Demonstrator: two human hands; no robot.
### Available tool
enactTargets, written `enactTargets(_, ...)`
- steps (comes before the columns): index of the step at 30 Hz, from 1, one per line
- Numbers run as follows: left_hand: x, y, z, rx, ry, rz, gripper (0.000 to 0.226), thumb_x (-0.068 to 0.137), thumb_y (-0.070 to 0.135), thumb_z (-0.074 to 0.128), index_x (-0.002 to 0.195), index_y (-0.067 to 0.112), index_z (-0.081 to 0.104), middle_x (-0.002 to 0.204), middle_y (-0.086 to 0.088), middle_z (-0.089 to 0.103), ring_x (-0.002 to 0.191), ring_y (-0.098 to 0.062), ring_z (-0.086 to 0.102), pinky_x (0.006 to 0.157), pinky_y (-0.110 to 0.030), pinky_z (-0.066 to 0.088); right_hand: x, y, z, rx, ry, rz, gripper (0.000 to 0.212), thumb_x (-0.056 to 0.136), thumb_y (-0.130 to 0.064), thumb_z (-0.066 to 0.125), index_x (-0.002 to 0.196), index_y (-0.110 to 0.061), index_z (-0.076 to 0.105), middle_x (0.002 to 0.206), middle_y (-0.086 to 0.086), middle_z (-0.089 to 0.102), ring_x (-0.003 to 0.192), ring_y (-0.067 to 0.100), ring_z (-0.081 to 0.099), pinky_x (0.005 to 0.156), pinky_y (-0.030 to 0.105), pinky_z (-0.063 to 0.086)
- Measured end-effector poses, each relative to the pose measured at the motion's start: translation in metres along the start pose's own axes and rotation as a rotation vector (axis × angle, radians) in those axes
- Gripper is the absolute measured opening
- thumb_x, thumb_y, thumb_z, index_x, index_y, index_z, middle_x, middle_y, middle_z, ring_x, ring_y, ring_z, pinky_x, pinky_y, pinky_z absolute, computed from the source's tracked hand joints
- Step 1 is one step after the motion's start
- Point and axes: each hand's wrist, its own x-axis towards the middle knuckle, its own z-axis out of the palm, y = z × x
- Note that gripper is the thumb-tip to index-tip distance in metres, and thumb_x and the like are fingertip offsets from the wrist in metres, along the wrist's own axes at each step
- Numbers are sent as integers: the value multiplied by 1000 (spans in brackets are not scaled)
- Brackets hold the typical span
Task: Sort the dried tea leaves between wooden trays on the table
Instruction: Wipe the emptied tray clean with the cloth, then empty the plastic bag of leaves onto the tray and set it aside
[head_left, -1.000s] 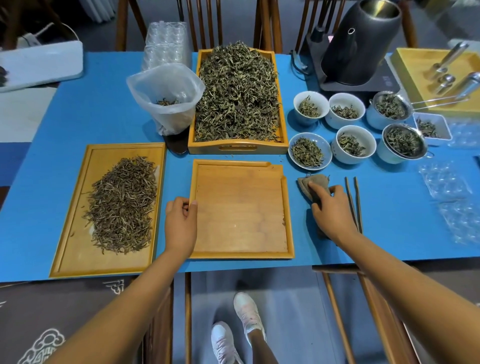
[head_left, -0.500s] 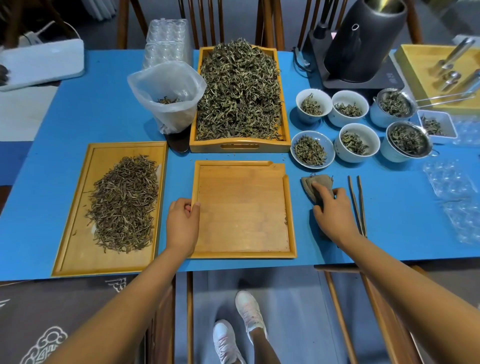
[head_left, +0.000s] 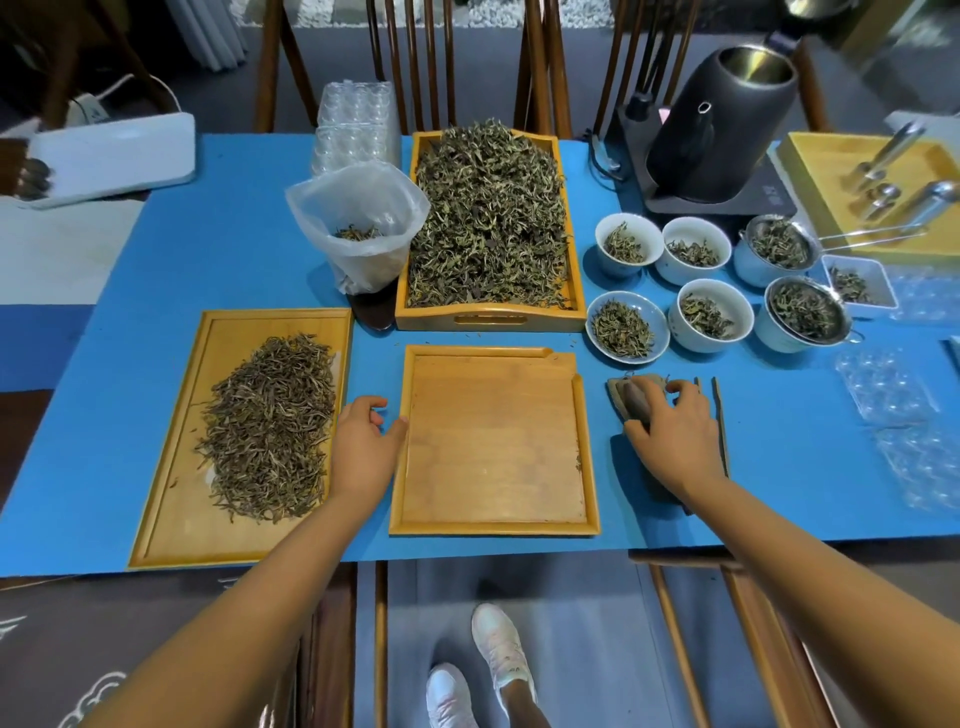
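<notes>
While resting on the blue table cover (head_left: 218, 249), lies curled and loose beside the left rim of the bare square tray (head_left: 493, 441) — left hand (head_left: 363, 447), thumb tip touching that rim, fingers bent, gripping nothing. Lies spread across a small brown cloth pad (head_left: 631, 397) just right of the same tray — right hand (head_left: 675, 436), fingers splayed over the pad; cannot tell whether pinching it or merely pressing on it. Touches, along its far side, a pair of dark chopsticks (head_left: 719, 415) lying flat on the cover.

Sits well clear of both hands: dried tea leaves (head_left: 488, 218), heaped high in the handled wooden tray (head_left: 491, 319) directly beyond the bare tray. Lies spread in a flatter, browner pile (head_left: 270, 426) on the long tray (head_left: 171, 519) just left of the left hand — near, not touched. Holds a small amount more at the bottom: clear plastic bag (head_left: 358, 228), standing open between the long tray's far end and the handled tray.

Stand in a cluster beyond the right hand, each with a little leaf: white bowls (head_left: 626, 325), two of them fitted with metal strainers (head_left: 805, 306). Stands further back on its base: black kettle (head_left: 722, 124), lid open.
</notes>
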Motion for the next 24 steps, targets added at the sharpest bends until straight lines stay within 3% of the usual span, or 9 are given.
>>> enactTargets(8,20,17,-42,-28,23,55,29,88,19,63,113,5,57,92,-4,44,75,-18,47,68,-31,41,17,-53,-27,168,-9,-132,50,89,-25,53,137,-20,40,130,15,39,120,32,37,99,47,38)
enactTargets(11,31,17,-57,14,29,84,25,88,21,62,109,9,59,88,-4,48,72,-18,48,66,-30,40,27,-81,-29,183,-28,-232,48,90,-23,52,136,-24,40,126,14,42,119,30,37,98,41,35)
enactTargets(15,48,17,-71,53,42,85,21,89,28,60,105,15,60,84,-2,53,67,-13,49,55,-26,36,45,-120,-25,242,-93,-314,51,87,-21,53,136,-24,38,125,13,42,120,28,37,100,37,33)
enactTargets(20,83,20,-82,66,76,53,20,86,28,62,104,18,59,78,4,52,67,-6,49,53,-21,33,77,-164,-17,234,-148,-407,51,88,-19,50,137,-25,36,123,10,44,117,26,38,98,36,34)
enactTargets(24,117,25,-87,120,0,52,29,85,28,65,111,18,57,89,0,52,70,-11,52,58,-23,38,106,-193,-12,219,-217,-475,50,92,-20,47,140,-21,32,126,9,44,120,25,38,95,34,35)
